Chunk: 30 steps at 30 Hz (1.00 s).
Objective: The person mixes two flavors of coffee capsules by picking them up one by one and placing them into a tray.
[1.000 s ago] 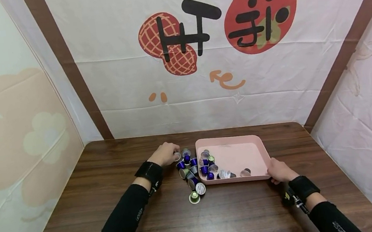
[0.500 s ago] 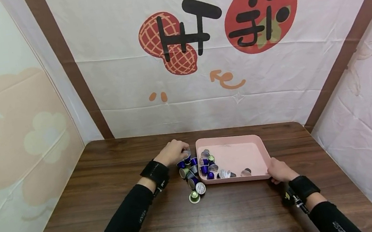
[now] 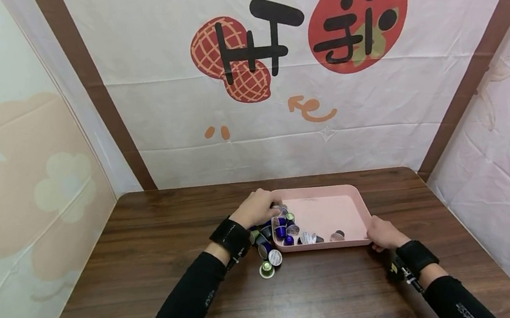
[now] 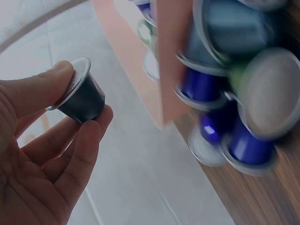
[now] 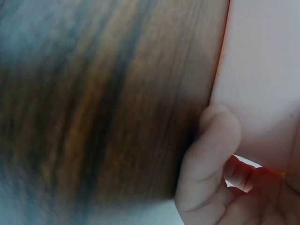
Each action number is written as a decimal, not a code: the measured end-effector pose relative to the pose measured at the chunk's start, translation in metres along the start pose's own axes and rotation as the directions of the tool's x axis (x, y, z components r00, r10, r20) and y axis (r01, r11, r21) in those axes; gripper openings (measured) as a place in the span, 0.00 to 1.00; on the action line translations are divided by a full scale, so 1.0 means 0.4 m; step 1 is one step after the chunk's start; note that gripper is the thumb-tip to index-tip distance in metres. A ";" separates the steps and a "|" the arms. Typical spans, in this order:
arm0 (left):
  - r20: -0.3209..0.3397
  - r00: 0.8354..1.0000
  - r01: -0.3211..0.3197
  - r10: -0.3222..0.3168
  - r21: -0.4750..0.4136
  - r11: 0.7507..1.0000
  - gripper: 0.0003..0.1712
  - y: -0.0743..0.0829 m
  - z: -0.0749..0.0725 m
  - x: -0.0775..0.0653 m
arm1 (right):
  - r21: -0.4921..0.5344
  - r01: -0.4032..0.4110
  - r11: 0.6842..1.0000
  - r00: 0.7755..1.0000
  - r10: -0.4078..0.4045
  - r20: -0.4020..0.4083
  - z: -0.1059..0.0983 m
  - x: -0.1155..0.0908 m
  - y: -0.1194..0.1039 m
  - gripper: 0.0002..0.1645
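Note:
My left hand (image 3: pixel 255 208) pinches a dark coffee capsule (image 4: pixel 84 96) between thumb and fingers, at the left rim of the pink tray (image 3: pixel 325 214). In the left wrist view the capsule's silvery lid faces the thumb. My right hand (image 3: pixel 384 233) grips the tray's near right corner; the right wrist view has its fingers (image 5: pixel 211 154) curled at the tray's edge. Several blue, silver and green capsules (image 3: pixel 281 232) lie along the tray's left side, and a capsule (image 3: pixel 336 236) sits apart by its front wall.
Outside the tray's left wall, a heap of capsules (image 3: pixel 264 249) rests on the brown wooden table (image 3: pixel 331 294), partly hidden by the left hand. A green capsule (image 3: pixel 267 269) stands at the heap's near end. A white printed cloth (image 3: pixel 171 111) hangs behind the table.
My left hand has picked up a capsule from the far end of the heap and moved right to the tray's rim. The right hand and tray have stayed put.

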<state>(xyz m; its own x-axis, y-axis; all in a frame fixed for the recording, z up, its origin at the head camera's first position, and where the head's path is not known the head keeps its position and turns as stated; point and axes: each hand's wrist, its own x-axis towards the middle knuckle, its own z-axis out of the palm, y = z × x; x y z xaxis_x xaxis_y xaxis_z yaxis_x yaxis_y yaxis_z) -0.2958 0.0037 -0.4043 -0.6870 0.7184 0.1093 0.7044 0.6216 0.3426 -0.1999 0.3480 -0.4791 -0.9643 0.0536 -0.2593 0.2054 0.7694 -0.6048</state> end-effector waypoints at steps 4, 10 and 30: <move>-0.005 0.999 -0.038 0.038 0.000 0.999 0.05 0.042 0.013 0.025 | -0.001 0.005 1.000 1.000 -0.005 -0.001 -0.002 0.000 0.001 0.23; 0.005 0.991 -0.137 0.137 0.068 0.988 0.06 0.098 0.029 0.053 | 0.004 0.001 1.000 1.000 -0.001 0.001 -0.002 0.003 0.002 0.24; 0.073 0.987 -0.151 0.145 0.075 0.986 0.03 0.198 0.095 0.117 | 0.002 -0.011 1.000 1.000 0.011 0.000 0.004 0.012 0.008 0.23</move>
<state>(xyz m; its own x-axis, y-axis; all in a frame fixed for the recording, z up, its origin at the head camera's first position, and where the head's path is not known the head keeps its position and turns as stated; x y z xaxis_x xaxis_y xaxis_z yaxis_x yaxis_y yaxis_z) -0.2652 0.0985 -0.4076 -0.5625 0.8220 0.0891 0.8113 0.5280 0.2509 -0.2036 0.3497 -0.4836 -0.9621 0.0622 -0.2654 0.2162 0.7672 -0.6038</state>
